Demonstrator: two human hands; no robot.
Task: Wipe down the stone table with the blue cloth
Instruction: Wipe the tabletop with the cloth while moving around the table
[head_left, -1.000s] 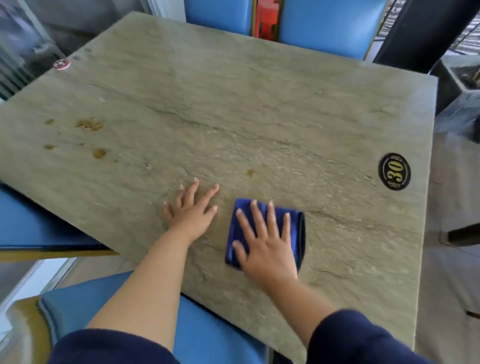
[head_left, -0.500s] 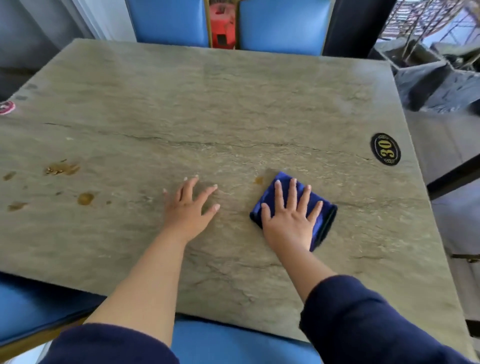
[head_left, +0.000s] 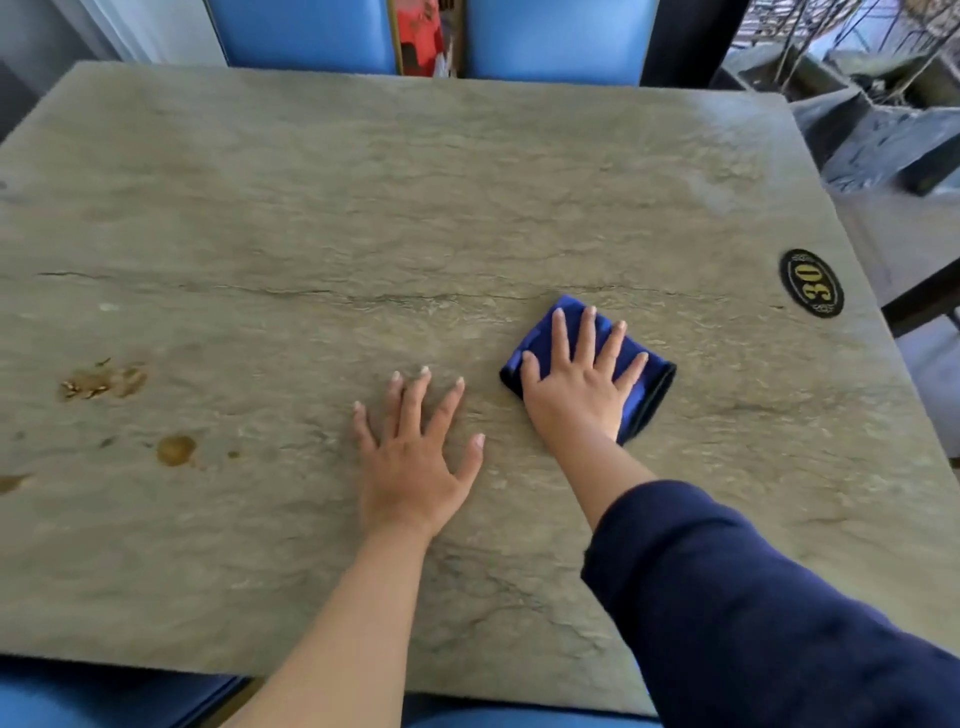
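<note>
The grey-green stone table (head_left: 415, 197) fills the view. A folded blue cloth (head_left: 644, 387) lies right of the table's centre. My right hand (head_left: 576, 384) presses flat on the cloth with its fingers spread, covering most of it. To the left of the cloth, my left hand (head_left: 415, 457) rests flat and empty on the bare stone, fingers apart. Brown stains (head_left: 104, 382) and a round brown spot (head_left: 175, 449) mark the left part of the table.
A black oval plate with a gold "30" (head_left: 811, 283) sits near the table's right edge. Blue chair backs (head_left: 550, 39) stand at the far side, and blue seats (head_left: 78, 701) show under the near edge. Dark planters (head_left: 883, 140) stand at the right.
My right hand has pushed the cloth forward and to the right, over the small brown spot that lay near the centre. The left hand stays in place. The head camera has turned.
</note>
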